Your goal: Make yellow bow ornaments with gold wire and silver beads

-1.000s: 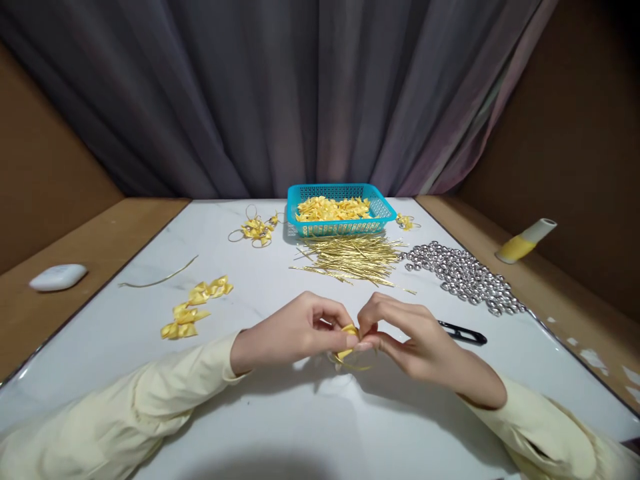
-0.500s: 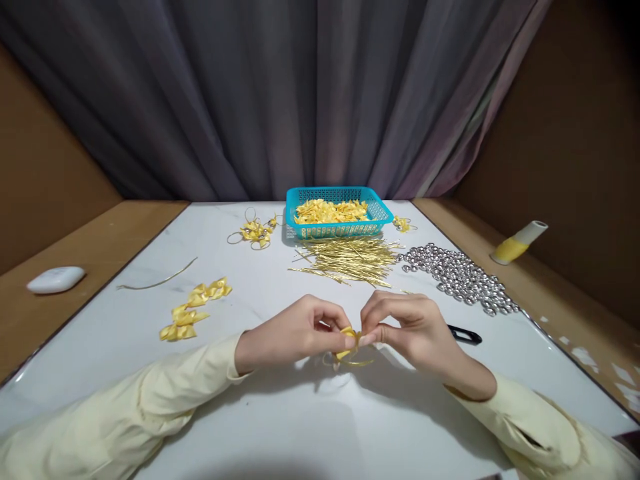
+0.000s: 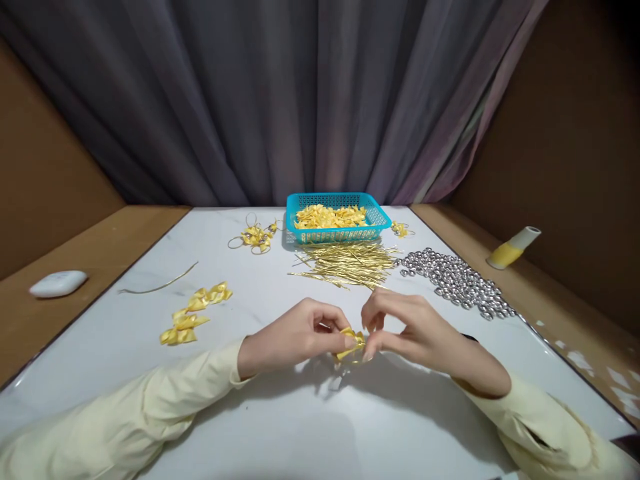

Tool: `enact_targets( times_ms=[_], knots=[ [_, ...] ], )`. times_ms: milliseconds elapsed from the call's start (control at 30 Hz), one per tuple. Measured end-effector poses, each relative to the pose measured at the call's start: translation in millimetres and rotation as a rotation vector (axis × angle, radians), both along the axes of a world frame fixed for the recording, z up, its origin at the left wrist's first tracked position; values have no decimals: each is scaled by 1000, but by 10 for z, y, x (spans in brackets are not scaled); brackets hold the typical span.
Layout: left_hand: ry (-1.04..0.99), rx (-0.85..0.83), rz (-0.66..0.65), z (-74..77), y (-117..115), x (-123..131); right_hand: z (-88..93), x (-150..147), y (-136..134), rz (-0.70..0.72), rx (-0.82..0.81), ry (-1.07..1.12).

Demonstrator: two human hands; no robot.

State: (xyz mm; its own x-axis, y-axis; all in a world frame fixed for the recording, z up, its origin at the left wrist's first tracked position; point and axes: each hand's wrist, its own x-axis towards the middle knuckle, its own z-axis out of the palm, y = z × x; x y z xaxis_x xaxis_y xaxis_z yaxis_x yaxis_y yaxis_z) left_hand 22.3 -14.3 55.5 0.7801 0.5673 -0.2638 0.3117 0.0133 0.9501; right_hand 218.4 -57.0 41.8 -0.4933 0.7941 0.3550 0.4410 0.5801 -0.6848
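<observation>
Both my hands meet low over the white table (image 3: pixel 280 427), pinching one small yellow ribbon bow (image 3: pixel 351 341) between them. My left hand (image 3: pixel 295 333) grips the bow from the left with thumb and fingertips closed. My right hand (image 3: pixel 410 330) pinches its right side, fingers curled. A thin gold wire loop hangs under the bow, mostly hidden by my fingers. Both sleeves are pale yellow.
A blue basket (image 3: pixel 380 220) of yellow ribbon pieces stands at the back. In front lie gold wire sticks (image 3: pixel 345 263) and silver bells (image 3: pixel 455 280). Loose yellow bows (image 3: pixel 193 312) lie left, finished bows (image 3: pixel 256 236) behind. White case (image 3: pixel 59 283) and a thread spool (image 3: pixel 513 248) sit on the wood.
My hands stayed together on the bow, with fingers shifting slightly around it. The black clip by my right hand is now mostly hidden behind it. The view tilted a little.
</observation>
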Motion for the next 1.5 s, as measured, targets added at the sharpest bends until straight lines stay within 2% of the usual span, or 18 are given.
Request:
enact_targets(
  times_ms=[100,200,367,533,600,700,900,1033,1267,1500],
  knots=[
    [-5,-23,-9,1,-4,3,-4,-31,2,126,147,-241],
    [-5,-62,-8,11,1,1,-16,-61,8,174,216,-381],
    [-22,-140,33,-23,12,-16,-70,-96,19,133,317,-320],
    [-23,-179,46,-142,1,-22,26,-82,7,-44,462,-104],
    [-37,-201,42,-171,-5,-20,99,-72,-2,-94,443,-53],
    [-66,-221,72,-183,-3,-19,163,-77,-5,-145,317,6],
    [-54,-224,144,-206,20,-18,135,-129,5,-188,-31,257],
    [-68,-227,147,-204,28,-19,117,-136,-8,-176,-146,375],
    [37,63,190,-136,-7,7,148,-147,-48,-163,-100,343],
    [-4,383,147,-250,-64,69,210,-157,-94,-114,-114,356]
  ],
)
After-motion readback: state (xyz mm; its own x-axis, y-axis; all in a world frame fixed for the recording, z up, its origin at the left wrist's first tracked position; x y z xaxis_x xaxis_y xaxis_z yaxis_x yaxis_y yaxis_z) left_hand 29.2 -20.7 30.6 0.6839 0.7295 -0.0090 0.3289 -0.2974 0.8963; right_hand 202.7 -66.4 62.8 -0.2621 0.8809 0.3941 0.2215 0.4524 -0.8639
